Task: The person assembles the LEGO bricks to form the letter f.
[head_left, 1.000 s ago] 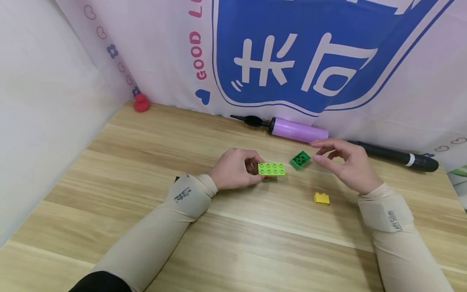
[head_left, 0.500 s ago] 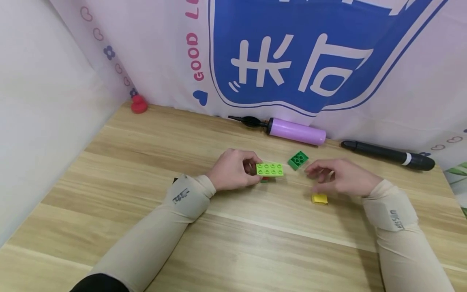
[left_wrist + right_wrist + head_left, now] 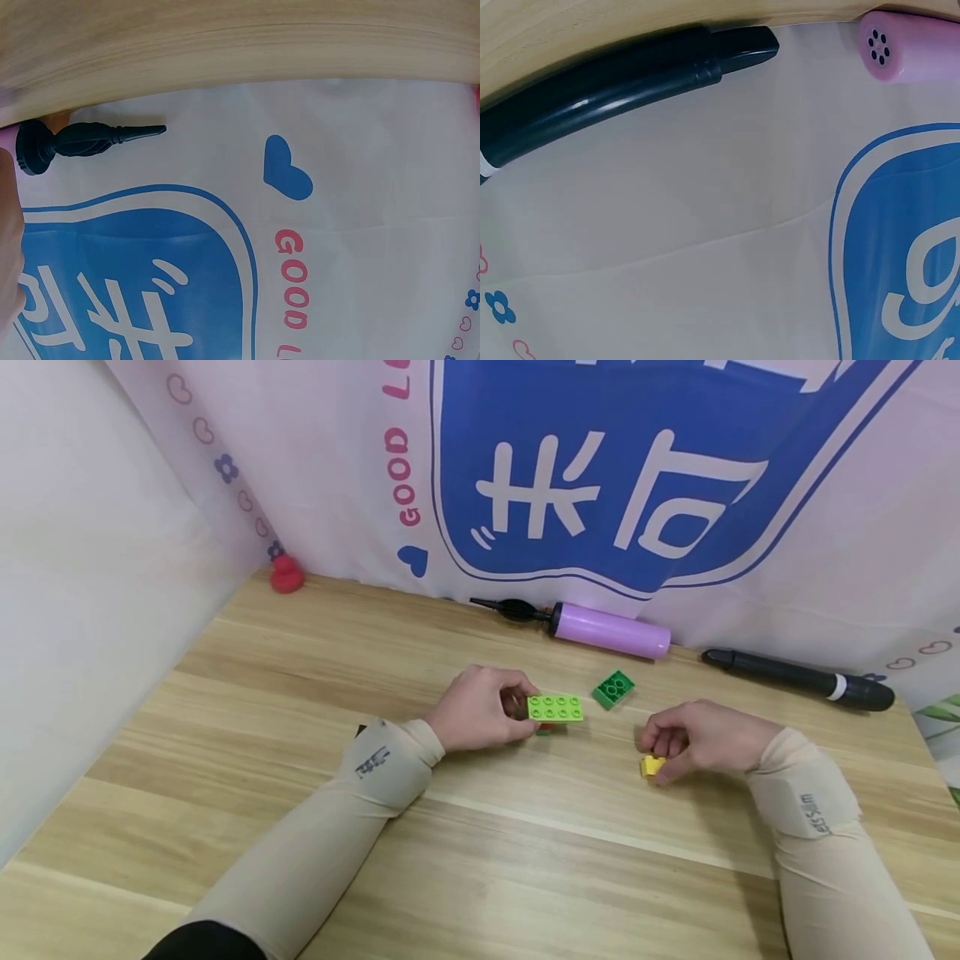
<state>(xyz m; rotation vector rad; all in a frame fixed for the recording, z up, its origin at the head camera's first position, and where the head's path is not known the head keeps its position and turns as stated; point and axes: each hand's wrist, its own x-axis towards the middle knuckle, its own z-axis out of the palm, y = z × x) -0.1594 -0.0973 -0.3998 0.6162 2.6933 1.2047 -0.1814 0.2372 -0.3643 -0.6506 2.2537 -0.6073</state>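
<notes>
In the head view my left hand (image 3: pixel 480 708) grips a small stack of toy bricks by its left end. A lime-green brick (image 3: pixel 555 708) with studs facing up tops the stack, and bits of red and green show below it. My right hand (image 3: pixel 708 742) pinches a small yellow brick (image 3: pixel 651 767) at the tabletop between thumb and fingers, which partly cover it. A dark green brick (image 3: pixel 613 690) lies between the hands, farther back, its hollow underside facing up. The left wrist view catches only a sliver of a hand (image 3: pixel 9 240) at its left edge.
Along the back edge of the wooden table (image 3: pixel 465 860) lie a purple hand pump (image 3: pixel 611 630) with a black nozzle and a black tube-like tool (image 3: pixel 802 679) with a white band. A red toy duck (image 3: pixel 286 575) sits in the far left corner. A printed cloth (image 3: pixel 337 460) hangs behind.
My right hand has come down from beside the dark green brick to the yellow brick and now pinches it. The left hand keeps its hold on the brick stack.
</notes>
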